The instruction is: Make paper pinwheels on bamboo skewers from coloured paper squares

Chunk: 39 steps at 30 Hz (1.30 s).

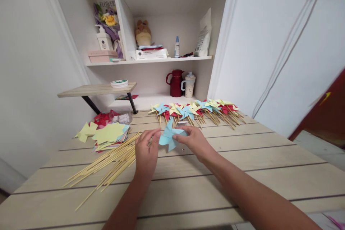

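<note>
A: How much is done?
B: Lots of pinwheels (185,112) lie with sticks at the back of the table (215,187). Loose sticks (107,161) and a paper pile (109,133) are left.

A: Where's the blue pinwheel (169,137)?
B: Between both hands, over the table. The right hand (195,141) has its grip pinched on one blade. The left hand (147,151) is at its edge; I can't tell if it's pinching.

A: Any boxes?
B: A clear box (130,118) with whitish bits, too small to name.
</note>
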{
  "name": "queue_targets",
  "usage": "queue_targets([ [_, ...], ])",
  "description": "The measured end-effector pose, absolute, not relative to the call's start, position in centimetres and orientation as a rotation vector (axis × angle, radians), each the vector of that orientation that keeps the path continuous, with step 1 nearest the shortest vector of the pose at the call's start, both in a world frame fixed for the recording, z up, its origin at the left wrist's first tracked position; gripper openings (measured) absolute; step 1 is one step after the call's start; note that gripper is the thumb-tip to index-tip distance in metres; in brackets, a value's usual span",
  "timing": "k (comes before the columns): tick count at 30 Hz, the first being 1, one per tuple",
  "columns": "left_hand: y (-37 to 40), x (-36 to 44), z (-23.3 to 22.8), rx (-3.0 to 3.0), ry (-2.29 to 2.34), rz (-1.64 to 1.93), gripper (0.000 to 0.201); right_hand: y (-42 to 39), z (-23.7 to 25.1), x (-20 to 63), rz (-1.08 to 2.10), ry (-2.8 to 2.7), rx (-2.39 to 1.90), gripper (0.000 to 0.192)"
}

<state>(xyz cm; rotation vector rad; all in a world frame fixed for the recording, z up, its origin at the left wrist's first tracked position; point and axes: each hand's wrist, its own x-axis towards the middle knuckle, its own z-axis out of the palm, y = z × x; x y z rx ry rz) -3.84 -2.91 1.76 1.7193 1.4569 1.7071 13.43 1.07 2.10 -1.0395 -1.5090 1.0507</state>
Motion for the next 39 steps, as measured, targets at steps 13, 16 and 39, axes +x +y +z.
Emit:
queue_targets([
  [13, -2.4, -3.6, 1.7, 1.239, 1.113, 1.467, 0.050, 0.9, 2.5, 13.3, 1.553, -1.086, -0.730, 0.021],
  [16, -2.5, -3.6, 1.9, 1.207, 1.122, 1.466, 0.037, 0.8, 2.0, 13.0, 1.584, -1.098, -0.721, 0.019],
  [39, -2.7, -3.2, 1.7, 1.057, 1.266, 1.603, 0.027, 0.1, 2.0, 12.4, 1.570, -1.206, -0.812, 0.024],
])
